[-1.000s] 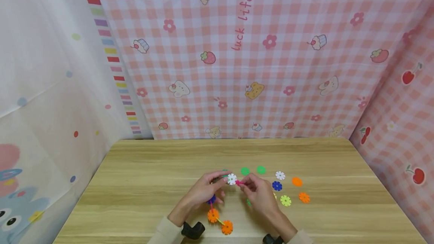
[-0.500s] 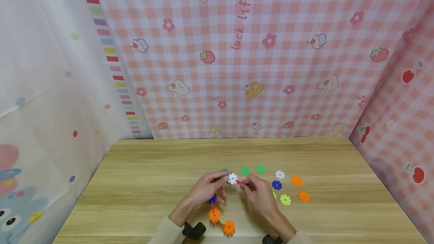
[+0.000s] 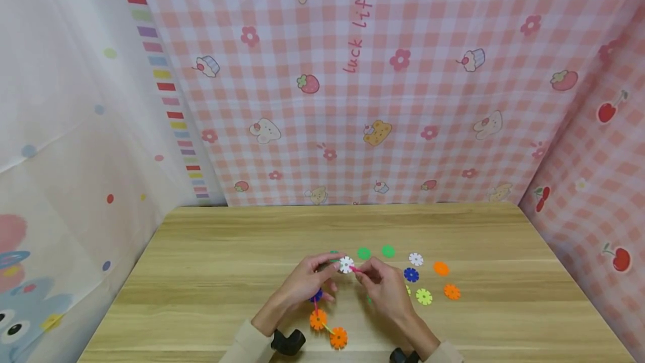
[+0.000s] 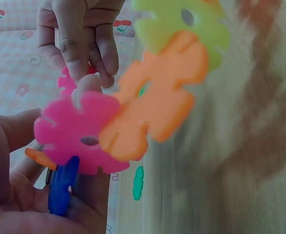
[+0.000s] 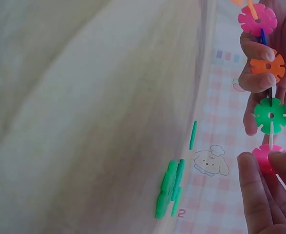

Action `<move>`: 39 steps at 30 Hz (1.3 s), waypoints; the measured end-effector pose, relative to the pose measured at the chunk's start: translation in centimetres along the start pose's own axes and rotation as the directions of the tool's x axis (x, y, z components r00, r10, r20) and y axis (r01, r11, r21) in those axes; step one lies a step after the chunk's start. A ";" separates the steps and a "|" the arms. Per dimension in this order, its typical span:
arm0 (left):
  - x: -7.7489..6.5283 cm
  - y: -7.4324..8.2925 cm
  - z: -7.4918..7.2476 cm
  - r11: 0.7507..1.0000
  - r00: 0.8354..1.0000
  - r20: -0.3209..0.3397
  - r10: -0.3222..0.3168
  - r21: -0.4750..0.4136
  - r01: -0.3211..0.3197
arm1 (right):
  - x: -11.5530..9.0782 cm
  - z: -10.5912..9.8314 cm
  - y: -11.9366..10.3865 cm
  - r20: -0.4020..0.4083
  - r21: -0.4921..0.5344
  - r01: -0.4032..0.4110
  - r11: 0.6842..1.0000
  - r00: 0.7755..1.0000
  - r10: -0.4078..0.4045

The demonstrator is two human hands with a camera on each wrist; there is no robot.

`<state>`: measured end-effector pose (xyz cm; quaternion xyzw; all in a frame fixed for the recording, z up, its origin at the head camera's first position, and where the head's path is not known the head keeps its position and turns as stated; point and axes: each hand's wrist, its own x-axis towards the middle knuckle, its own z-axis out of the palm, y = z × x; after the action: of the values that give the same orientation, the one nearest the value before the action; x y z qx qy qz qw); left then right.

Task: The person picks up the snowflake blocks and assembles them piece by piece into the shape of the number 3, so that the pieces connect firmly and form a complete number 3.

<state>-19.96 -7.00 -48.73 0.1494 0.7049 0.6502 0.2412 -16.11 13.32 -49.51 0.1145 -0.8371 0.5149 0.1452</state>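
My left hand [image 3: 308,280] holds a chain of slotted plastic snowflake discs, with its fingers around the middle of it. At the upper end, a white disc [image 3: 346,265] meets a pink disc [image 5: 264,158] that my right hand [image 3: 385,289] pinches between thumb and fingertips. Beside the white one, a green disc [image 5: 264,117] and an orange disc [image 5: 274,68] follow in the right wrist view. From the left hand hang a blue disc [image 4: 60,192], another pink disc [image 4: 67,126], an orange disc [image 3: 318,320], a yellow disc [image 4: 155,19] and a last orange disc [image 3: 339,338].
Loose discs lie on the wooden table [image 3: 211,273] behind and right of the hands: green discs [image 3: 388,251], a white disc [image 3: 415,259], a blue disc [image 3: 411,274], orange discs [image 3: 452,292] and a yellow-green disc [image 3: 424,296]. A checked cloth [image 3: 332,111] hangs behind.
The pink disc in the right hand has turned more edge-on and sits against the white disc's edge. The chain's hanging end swings slightly; both hands stay nearly in place.
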 end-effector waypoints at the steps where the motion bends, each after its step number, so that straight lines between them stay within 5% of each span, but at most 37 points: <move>1: 0.0 0.0 0.0 1.000 1.000 0.001 0.003 0.003 -0.003 | 0.0 0.0 0.0 0.009 0.004 -0.010 1.000 1.000 0.010; 16: -0.1 -0.3 -0.8 1.000 0.999 -0.032 -0.007 0.008 0.007 | 1.0 -0.4 -0.1 0.158 -0.019 -0.141 0.990 0.977 0.142; 27: -0.4 -1.0 -2.5 0.998 0.998 -0.058 -0.023 0.064 0.027 | 2.5 -0.8 1.2 0.297 0.035 -0.225 0.974 0.933 0.205; 39: -0.9 -1.8 -4.0 0.995 0.994 -0.086 -0.074 0.065 0.079 | 4.9 1.0 1.6 0.346 0.074 -0.322 0.944 0.896 0.278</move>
<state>-21.18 -11.03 -50.18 0.1032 0.7412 0.6218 0.2311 -21.38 12.94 -49.49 0.0779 -0.8217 0.5578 -0.0865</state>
